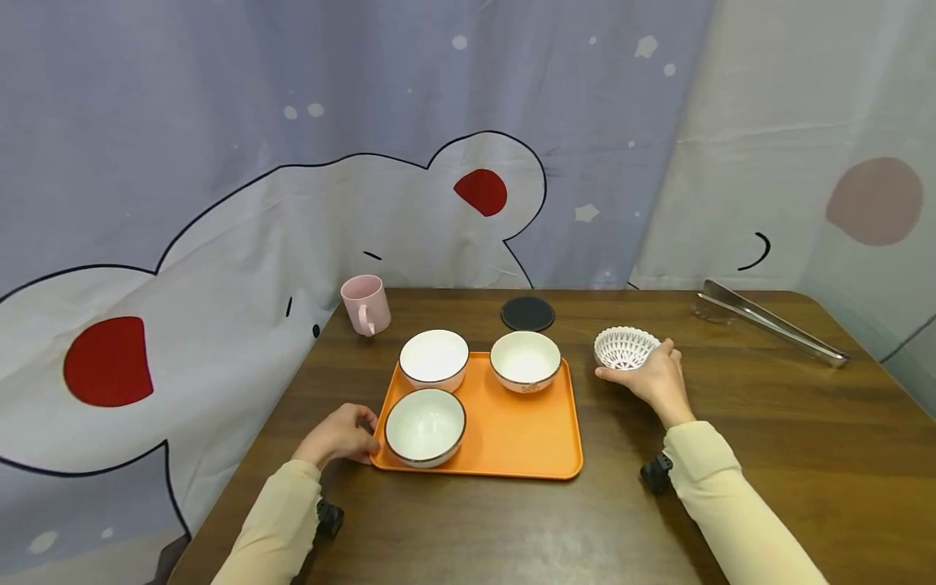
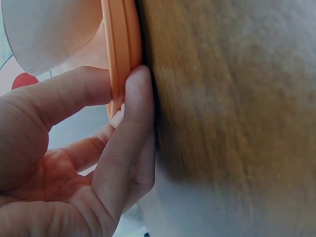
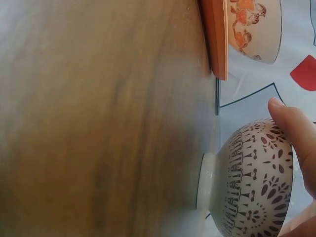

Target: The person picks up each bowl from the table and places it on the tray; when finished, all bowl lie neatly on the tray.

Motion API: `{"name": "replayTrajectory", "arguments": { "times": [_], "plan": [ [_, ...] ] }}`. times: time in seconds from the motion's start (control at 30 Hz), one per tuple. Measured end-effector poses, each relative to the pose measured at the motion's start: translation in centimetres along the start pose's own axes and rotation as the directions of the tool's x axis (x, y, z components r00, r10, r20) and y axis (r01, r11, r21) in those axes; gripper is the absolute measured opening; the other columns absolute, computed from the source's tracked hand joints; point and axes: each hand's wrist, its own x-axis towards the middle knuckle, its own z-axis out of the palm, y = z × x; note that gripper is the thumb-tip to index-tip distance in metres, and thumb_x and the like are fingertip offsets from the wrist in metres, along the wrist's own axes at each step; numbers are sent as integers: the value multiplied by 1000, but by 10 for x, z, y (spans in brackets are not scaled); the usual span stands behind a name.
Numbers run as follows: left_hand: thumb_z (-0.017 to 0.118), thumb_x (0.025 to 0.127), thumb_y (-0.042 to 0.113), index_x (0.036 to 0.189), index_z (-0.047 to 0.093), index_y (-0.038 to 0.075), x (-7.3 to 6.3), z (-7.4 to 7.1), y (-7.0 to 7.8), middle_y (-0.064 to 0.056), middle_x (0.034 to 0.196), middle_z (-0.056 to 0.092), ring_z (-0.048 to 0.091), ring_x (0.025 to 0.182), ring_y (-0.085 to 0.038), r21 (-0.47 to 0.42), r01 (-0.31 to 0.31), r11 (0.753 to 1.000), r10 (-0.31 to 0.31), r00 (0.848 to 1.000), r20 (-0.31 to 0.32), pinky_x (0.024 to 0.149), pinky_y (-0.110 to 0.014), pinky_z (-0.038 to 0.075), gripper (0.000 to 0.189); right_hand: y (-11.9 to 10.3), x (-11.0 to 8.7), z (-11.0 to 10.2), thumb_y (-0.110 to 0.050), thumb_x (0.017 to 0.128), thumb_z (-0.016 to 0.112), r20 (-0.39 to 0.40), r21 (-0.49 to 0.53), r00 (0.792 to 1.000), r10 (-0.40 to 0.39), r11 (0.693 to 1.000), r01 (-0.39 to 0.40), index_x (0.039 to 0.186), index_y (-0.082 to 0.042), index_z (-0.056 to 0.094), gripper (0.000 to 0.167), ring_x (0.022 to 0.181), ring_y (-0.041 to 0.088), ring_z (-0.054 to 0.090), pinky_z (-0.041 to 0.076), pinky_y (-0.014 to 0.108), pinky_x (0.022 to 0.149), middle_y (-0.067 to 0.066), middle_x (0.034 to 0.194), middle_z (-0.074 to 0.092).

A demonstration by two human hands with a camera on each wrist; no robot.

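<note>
My left hand (image 1: 342, 435) pinches the left edge of an orange tray (image 1: 522, 443), thumb and fingers on either side of the rim in the left wrist view. On the tray stand a white bowl (image 1: 435, 357) at back left, a dark-rimmed pale bowl (image 1: 426, 426) at front left and a cream bowl (image 1: 525, 359) at back right. Right of the tray, my right hand (image 1: 654, 378) holds a white bowl with a dark leaf pattern (image 3: 256, 177), thumb and fingers spread about its rim. That bowl's foot is down at the wooden table.
A pink mug (image 1: 367, 305) stands at the back left of the table (image 1: 468, 536). Behind the tray lies a black round coaster (image 1: 527, 314). Metal tongs (image 1: 775, 321) lie at the back right, by a small clear dish (image 1: 712, 309). A printed curtain (image 1: 409, 219) hangs behind.
</note>
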Motion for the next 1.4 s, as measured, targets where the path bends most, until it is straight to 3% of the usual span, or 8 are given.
{"name": "replayTrajectory", "arguments": {
  "times": [0.4,0.9,1.4],
  "plan": [
    [68,73,-9,101,57,-5,1,1,-1,-15,79,61,63,60,-18,11,-5,1000,5,1000,-5,59,-32,60,30,1,0,-3,-47,65,86,21,-23,999,-36,999,36,134,20,26,114,109,51,47,45,58,96,40,124,40],
    [69,74,-8,101,58,-6,2,1,1,-15,78,62,64,60,-18,28,-9,1000,9,1000,-3,60,-32,61,30,3,-5,-9,-45,64,87,-14,-8,997,-69,998,69,136,19,24,115,112,50,44,42,59,99,40,126,39],
    [68,74,-8,101,58,-6,1,1,0,-15,79,61,64,60,-18,29,-16,999,17,1000,-11,59,-32,61,29,-8,-24,-16,-46,64,86,28,-23,994,-101,995,102,141,19,19,121,117,52,42,40,61,102,40,130,37]
  ]
}}
